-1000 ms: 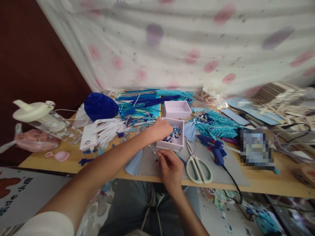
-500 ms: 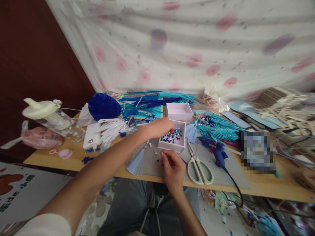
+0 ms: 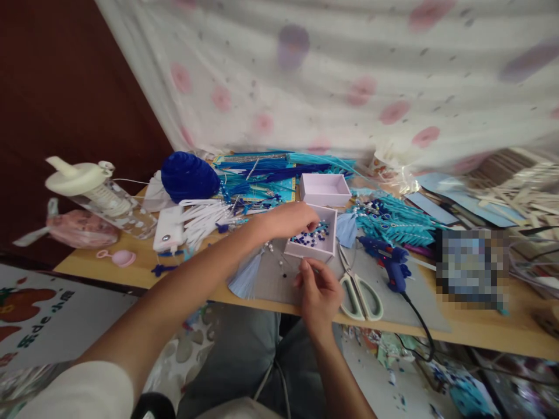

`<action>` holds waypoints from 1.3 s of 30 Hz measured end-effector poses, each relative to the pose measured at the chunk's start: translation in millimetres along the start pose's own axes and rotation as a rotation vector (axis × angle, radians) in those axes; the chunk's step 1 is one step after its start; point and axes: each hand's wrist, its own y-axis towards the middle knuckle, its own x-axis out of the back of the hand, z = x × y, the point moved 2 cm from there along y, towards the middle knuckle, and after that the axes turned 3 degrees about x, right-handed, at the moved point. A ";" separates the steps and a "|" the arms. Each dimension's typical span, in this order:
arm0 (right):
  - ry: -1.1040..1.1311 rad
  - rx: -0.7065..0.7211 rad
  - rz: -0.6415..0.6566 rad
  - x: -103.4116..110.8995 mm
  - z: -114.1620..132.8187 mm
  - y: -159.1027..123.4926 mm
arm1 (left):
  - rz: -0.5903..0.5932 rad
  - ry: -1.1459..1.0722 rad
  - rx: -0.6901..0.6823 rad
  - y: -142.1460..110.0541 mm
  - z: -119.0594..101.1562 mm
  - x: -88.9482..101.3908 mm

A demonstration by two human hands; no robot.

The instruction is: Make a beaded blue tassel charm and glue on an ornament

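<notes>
My left hand [image 3: 290,219] reaches into a small pale pink box [image 3: 312,251] that holds blue and white beads [image 3: 311,236]. Its fingertips are curled down among the beads; what they pinch is too small to see. My right hand [image 3: 318,289] sits just in front of the box on a grey mat [image 3: 279,279], thumb and fingers pinched together on something thin that I cannot make out. A light blue tassel [image 3: 244,278] lies on the mat to the left of my right hand.
White-handled scissors [image 3: 358,288] and a blue glue gun [image 3: 390,262] lie right of the box. An empty pink box [image 3: 324,190], teal feathery pieces [image 3: 395,224], a dark blue puff [image 3: 188,176], a white bottle [image 3: 94,189] and a blurred screen [image 3: 471,267] crowd the wooden table [image 3: 480,331].
My left hand has moved a little further over the bead box. My right hand has shifted slightly right and lifted its pinch. The view has drifted, so everything sits further right.
</notes>
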 end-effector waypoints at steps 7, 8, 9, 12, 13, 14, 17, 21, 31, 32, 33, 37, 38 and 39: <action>0.030 0.035 -0.012 -0.1 2.6 -3.8 | -0.039 -0.042 0.004 -3.9 8.4 8.4; 0.034 0.039 -0.017 -0.3 3.2 -3.9 | -0.059 -0.047 -0.002 -4.5 10.3 10.8; 0.037 0.041 -0.019 -0.6 3.6 -4.0 | -0.076 -0.050 -0.005 -4.9 12.2 13.2; 0.030 0.031 -0.014 -1.5 2.9 -4.0 | -0.089 -0.045 -0.008 -4.5 16.7 18.1; 0.022 0.024 -0.010 -1.6 2.3 -4.1 | -0.079 -0.043 -0.011 -3.9 17.5 18.4; 0.013 0.016 -0.004 -1.7 1.7 -4.1 | -0.067 -0.041 -0.013 -3.0 18.0 18.2; -0.014 -0.004 0.026 -1.8 -0.1 -4.2 | -0.007 -0.038 -0.016 -0.2 17.3 13.8; -0.044 0.000 0.064 -1.2 -2.5 -5.0 | 0.084 0.002 0.023 1.7 10.8 6.2; -0.083 -0.010 0.106 0.0 -6.5 -4.0 | 0.179 0.211 0.101 8.1 -5.0 2.2; -0.088 -0.014 0.105 0.6 -6.9 -4.5 | 0.162 0.209 0.100 9.9 -5.3 2.1; -0.095 -0.019 0.110 1.3 -7.5 -5.1 | 0.143 0.208 0.095 11.7 -5.7 1.8; -0.109 -0.027 0.128 3.6 -11.3 -7.0 | 0.102 0.227 0.058 19.0 -8.2 -2.5; -0.108 -0.030 0.128 3.8 -12.0 -7.2 | 0.104 0.225 0.056 20.7 -8.3 -4.1; -0.105 -0.032 0.126 3.9 -12.4 -7.2 | 0.106 0.216 0.060 22.2 -7.9 -5.6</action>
